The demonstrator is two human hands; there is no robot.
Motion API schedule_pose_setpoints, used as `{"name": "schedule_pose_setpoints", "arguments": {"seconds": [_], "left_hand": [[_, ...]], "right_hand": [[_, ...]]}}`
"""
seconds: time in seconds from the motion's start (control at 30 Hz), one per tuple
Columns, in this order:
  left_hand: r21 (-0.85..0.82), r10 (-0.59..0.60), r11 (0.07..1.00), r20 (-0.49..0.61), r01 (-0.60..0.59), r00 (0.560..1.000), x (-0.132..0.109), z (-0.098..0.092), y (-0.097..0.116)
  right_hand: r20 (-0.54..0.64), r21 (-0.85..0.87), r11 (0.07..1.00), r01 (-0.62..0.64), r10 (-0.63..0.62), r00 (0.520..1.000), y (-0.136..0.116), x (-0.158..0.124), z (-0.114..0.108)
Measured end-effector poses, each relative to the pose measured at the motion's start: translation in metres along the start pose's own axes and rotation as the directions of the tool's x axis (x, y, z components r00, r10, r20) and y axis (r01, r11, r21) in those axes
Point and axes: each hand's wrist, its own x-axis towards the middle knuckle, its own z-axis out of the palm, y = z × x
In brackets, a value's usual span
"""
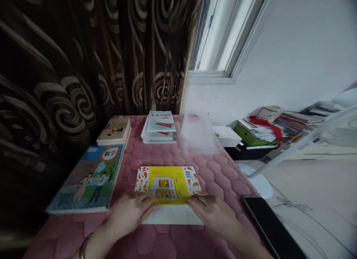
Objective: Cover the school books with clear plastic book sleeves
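Observation:
A yellow book (168,184) with orange and white corners lies flat in the middle of the pink quilted table (212,177). A white page or sheet (173,215) shows at its near edge. My left hand (131,213) rests on the book's near left edge with fingers stretched flat. On the near right edge lies my right hand (213,212), its fingers also flat and pointing inward. Neither hand grips anything. A bracelet (83,246) sits on my left wrist.
A large illustrated textbook (87,179) lies at the left. Two book stacks (115,130) (160,127) and clear plastic covers (196,134) sit at the back. A dark phone (272,225) lies at the right edge. A patterned curtain (83,54) hangs behind; clutter (267,127) lies beyond the table.

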Motion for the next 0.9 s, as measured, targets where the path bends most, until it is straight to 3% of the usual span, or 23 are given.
{"name": "schedule_pose_setpoints", "arguments": {"seconds": [0.1, 0.2, 0.27, 0.33, 0.4, 0.53, 0.63, 0.77, 0.9], "left_hand": [[-0.095, -0.168, 0.983, -0.087, 0.159, 0.982, 0.002, -0.013, -0.014], [-0.365, -0.413, 0.867, -0.140, 0.341, 0.900, 0.004, -0.018, -0.024], [-0.539, -0.526, 0.750, -0.134, 0.384, 0.840, 0.006, -0.017, -0.027], [-0.662, -0.573, 0.647, -0.094, 0.379, 0.814, 0.008, -0.014, -0.028], [-0.745, -0.579, 0.554, -0.023, 0.372, 0.815, 0.010, -0.009, -0.029], [-0.829, -0.614, 0.411, 0.055, 0.378, 0.788, 0.016, 0.002, -0.036], [-0.818, -0.691, 0.432, -0.030, 0.379, 0.722, 0.029, 0.009, -0.045], [-0.767, -0.760, 0.499, -0.163, 0.404, 0.630, 0.058, 0.013, -0.054], [-0.752, -0.774, 0.494, -0.151, 0.437, 0.615, 0.079, 0.019, -0.065]], "right_hand": [[0.020, -0.022, 0.999, -0.033, 0.033, 0.999, 0.012, 0.011, -0.006], [0.024, -0.043, 0.995, -0.088, 0.090, 0.996, 0.021, 0.022, -0.010], [0.026, -0.032, 0.990, -0.140, 0.140, 0.990, 0.025, 0.030, -0.012], [0.006, -0.014, 0.985, -0.175, 0.175, 0.985, 0.027, 0.036, -0.014], [-0.021, -0.007, 0.983, -0.182, 0.182, 0.983, 0.030, 0.040, -0.017], [-0.010, -0.087, 0.985, -0.151, 0.151, 0.989, 0.036, 0.049, -0.023], [-0.007, -0.172, 0.977, -0.127, 0.127, 0.992, 0.036, 0.064, -0.028], [-0.157, -0.196, 0.974, -0.116, 0.086, 0.984, 0.019, 0.096, -0.022], [-0.112, -0.058, 0.998, -0.012, 0.005, 0.994, -0.008, 0.122, 0.012]]}}
